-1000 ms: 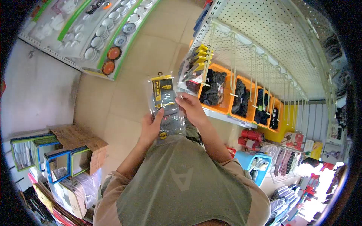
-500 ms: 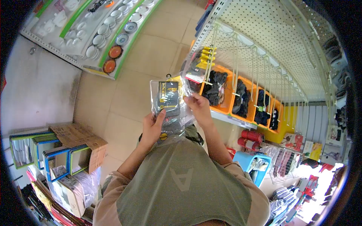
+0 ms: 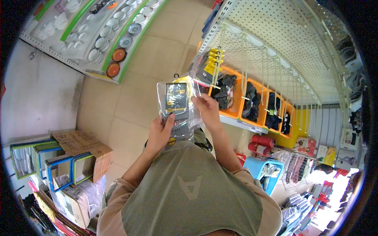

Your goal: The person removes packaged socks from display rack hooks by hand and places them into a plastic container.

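In front of my chest is a clear plastic packet of dark grey socks (image 3: 180, 114) with a black and yellow label and a small black hanging hook on top. My left hand (image 3: 160, 131) grips its lower left side, thumb lying across the front. My right hand (image 3: 206, 110) pinches the clear plastic at the right edge, fingers closed. Just beyond my right hand, several similar packets with yellow tops (image 3: 212, 61) hang on a peg hook.
At right, orange bins (image 3: 236, 100) of dark garments stand under a white pegboard (image 3: 271, 35) with long hooks. Bowls and plates fill a display shelf (image 3: 118, 39) at upper left. Blue and green frames (image 3: 59, 171) and cardboard (image 3: 84, 145) are at lower left. A blue basket (image 3: 252, 165) stands at right.
The packet has tipped slightly in my hands, and its label faces me more squarely with less glare. Both hands keep their hold in nearly the same place.
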Available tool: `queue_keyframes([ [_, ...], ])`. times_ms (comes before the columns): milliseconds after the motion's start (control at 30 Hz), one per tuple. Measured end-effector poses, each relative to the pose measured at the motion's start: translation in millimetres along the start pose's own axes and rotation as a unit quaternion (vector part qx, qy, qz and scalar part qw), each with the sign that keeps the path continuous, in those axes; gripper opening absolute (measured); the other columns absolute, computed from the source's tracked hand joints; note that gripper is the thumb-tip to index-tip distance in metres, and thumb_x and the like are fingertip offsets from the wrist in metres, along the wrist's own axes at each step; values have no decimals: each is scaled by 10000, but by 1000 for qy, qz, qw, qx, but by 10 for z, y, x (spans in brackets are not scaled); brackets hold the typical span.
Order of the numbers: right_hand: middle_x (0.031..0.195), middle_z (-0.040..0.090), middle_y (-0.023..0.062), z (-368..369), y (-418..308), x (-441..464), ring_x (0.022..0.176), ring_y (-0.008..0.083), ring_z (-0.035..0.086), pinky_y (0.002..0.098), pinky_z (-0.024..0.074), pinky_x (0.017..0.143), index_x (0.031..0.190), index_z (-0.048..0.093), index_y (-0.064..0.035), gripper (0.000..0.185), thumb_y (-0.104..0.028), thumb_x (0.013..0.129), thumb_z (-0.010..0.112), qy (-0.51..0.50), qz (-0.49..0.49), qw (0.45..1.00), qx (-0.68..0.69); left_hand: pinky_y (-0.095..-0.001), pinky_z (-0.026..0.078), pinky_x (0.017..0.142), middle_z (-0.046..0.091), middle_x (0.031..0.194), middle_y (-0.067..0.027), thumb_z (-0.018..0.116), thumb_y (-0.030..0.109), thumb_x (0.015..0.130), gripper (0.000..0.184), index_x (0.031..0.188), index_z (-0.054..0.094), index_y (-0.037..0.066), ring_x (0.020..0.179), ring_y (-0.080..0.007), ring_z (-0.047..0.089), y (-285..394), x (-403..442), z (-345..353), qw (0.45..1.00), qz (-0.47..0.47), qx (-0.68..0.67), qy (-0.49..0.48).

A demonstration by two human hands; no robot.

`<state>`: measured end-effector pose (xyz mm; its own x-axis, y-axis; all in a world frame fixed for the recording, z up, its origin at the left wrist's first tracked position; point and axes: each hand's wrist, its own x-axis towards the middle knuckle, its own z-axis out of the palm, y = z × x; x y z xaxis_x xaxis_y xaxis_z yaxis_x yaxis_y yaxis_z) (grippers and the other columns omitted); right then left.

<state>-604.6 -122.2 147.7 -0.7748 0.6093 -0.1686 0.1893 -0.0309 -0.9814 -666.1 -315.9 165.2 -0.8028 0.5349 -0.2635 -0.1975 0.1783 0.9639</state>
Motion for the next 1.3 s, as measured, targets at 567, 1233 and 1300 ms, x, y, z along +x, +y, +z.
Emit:
queue_keyframes([
  [567,837,659,11,-22,-190,-20,748,48,559,215,463,665,1027,658,14,196,-116,883,681,-7,-47,999,4,-275,466,658,663,788,-60,560,225,977,284,993,633,-49,725,-88,558,19,-31,20,998,57,-20,-8],
  [1233,846,656,50,-204,188,71,745,98,586,263,484,675,989,638,-6,150,-108,883,664,-82,-46,991,-92,-230,450,636,647,791,3,601,181,955,211,995,655,-18,714,-48,546,260,158,-490,996,42,12,-72],
  [1300,859,654,62,-248,314,50,761,102,588,264,485,688,999,621,1,156,-109,893,650,-61,-23,989,-131,-229,444,625,646,780,3,609,186,952,219,971,656,-27,701,-46,542,294,115,-408,999,19,2,-26],
])
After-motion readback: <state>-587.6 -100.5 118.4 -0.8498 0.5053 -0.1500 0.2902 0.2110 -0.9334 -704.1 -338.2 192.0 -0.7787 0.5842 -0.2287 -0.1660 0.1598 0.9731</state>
